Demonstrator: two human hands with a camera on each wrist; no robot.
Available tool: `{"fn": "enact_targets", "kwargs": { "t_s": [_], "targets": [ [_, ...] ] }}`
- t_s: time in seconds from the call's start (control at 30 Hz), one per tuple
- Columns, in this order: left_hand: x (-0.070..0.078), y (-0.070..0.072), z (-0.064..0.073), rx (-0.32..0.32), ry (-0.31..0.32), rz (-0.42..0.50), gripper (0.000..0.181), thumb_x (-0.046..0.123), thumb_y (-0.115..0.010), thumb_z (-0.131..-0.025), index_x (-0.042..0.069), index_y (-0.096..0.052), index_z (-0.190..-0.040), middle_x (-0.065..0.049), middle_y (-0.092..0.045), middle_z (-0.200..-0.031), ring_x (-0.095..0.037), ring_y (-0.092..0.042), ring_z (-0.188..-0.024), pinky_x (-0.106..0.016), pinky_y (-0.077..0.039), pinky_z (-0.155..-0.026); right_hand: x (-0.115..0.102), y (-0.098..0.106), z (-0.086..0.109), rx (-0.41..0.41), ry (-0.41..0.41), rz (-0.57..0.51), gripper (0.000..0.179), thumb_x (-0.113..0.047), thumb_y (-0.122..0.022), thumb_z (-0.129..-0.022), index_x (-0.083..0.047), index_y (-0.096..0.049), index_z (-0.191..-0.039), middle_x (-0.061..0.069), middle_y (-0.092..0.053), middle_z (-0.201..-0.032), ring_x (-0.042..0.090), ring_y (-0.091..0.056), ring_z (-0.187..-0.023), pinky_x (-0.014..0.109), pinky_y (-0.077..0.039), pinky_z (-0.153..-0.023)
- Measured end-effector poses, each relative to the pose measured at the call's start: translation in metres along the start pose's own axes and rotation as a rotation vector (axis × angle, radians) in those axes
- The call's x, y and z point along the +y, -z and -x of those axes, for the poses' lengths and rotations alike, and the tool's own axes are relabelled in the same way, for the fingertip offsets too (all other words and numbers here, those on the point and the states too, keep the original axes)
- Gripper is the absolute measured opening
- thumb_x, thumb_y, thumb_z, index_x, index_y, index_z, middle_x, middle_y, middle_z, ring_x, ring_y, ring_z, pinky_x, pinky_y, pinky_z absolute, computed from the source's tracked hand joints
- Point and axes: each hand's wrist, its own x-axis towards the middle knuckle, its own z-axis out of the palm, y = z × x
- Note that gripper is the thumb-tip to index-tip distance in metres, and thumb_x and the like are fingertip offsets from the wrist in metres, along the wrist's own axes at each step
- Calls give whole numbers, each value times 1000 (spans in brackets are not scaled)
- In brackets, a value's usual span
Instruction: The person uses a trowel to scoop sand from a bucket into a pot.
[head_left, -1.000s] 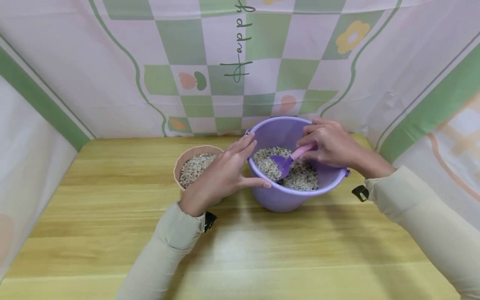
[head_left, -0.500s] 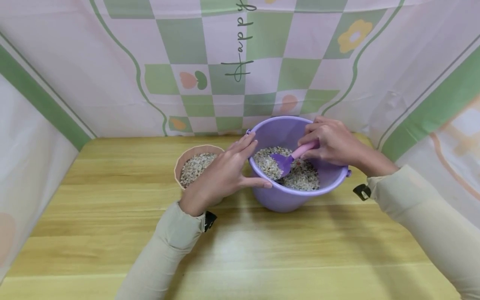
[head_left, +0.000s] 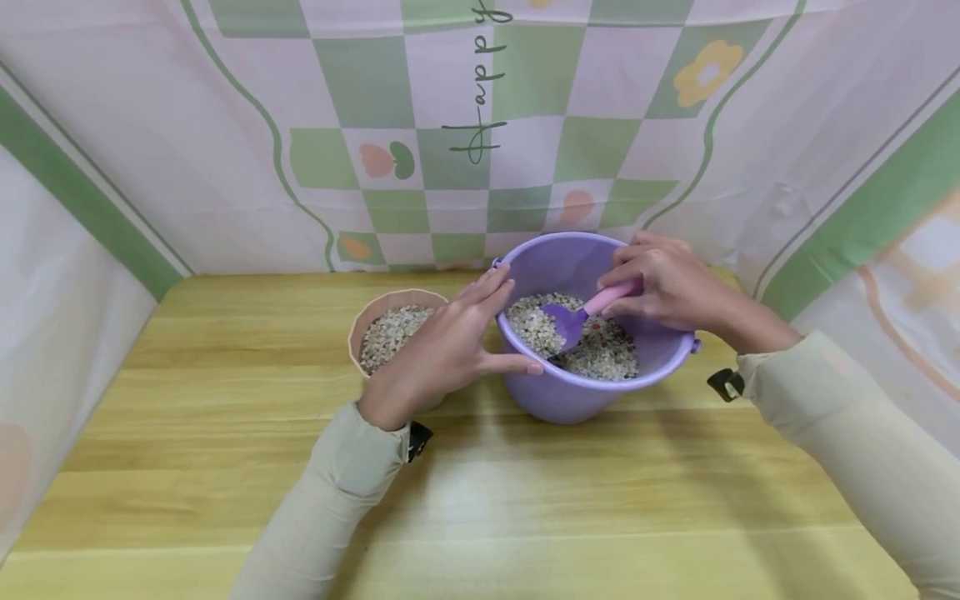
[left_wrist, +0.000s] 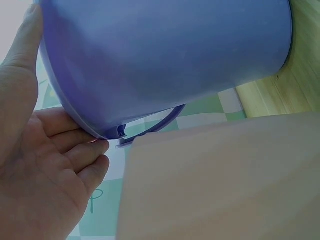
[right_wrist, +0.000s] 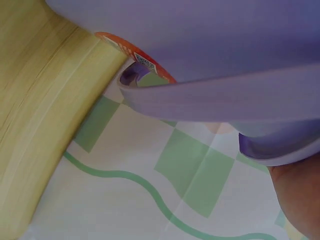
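A purple bucket (head_left: 566, 400) stands on the table, with pale speckled gravel (head_left: 607, 354) inside. My right hand (head_left: 663, 283) grips the pink handle of a toy shovel (head_left: 567, 323), its purple blade down in the gravel with some heaped on it. My left hand (head_left: 453, 342) rests against the bucket's left rim, fingers and thumb stretched apart. In the left wrist view, its fingertips touch the bucket's rim (left_wrist: 65, 105). Behind the left hand, partly hidden by it, stands a peach-coloured pot (head_left: 357, 333) with similar gravel in it.
The wooden table (head_left: 465, 508) extends in front of the bucket and to the left. A checked cloth (head_left: 450, 158) hangs close behind the bucket and pot. In the right wrist view, the bucket's handle (right_wrist: 210, 100) hangs down its side, near an orange label (right_wrist: 135, 55).
My right hand has drawn slightly to the right with the toy shovel, whose blade stays in the gravel. The left hand, bucket and pot keep their places.
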Motion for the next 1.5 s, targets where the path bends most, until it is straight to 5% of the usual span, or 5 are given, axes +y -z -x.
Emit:
{"fn": "enact_targets", "kwargs": {
  "t_s": [0.77,1.5],
  "targets": [
    [-1,-2,0,2,3,6,111,75,-63,-76,6,-29,-156,-3,-8,-167,-20,-14,-151,-44,-21,-119,-2,4,6,15,-76,-28,31,-17,-92,-66,-10,-80,-94,1,-71,-94,13,-49,-81,37,-42,-71],
    [-1,-1,1,1,23,23,112,75,-64,-75,8,-28,-157,1,-7,-167,-17,-14,-151,-38,-21,-119,1,5,10,64,-20,-18,31,-15,-91,-65,-7,-79,-93,0,-72,-89,8,-44,-77,26,-38,-66]
  ]
}}
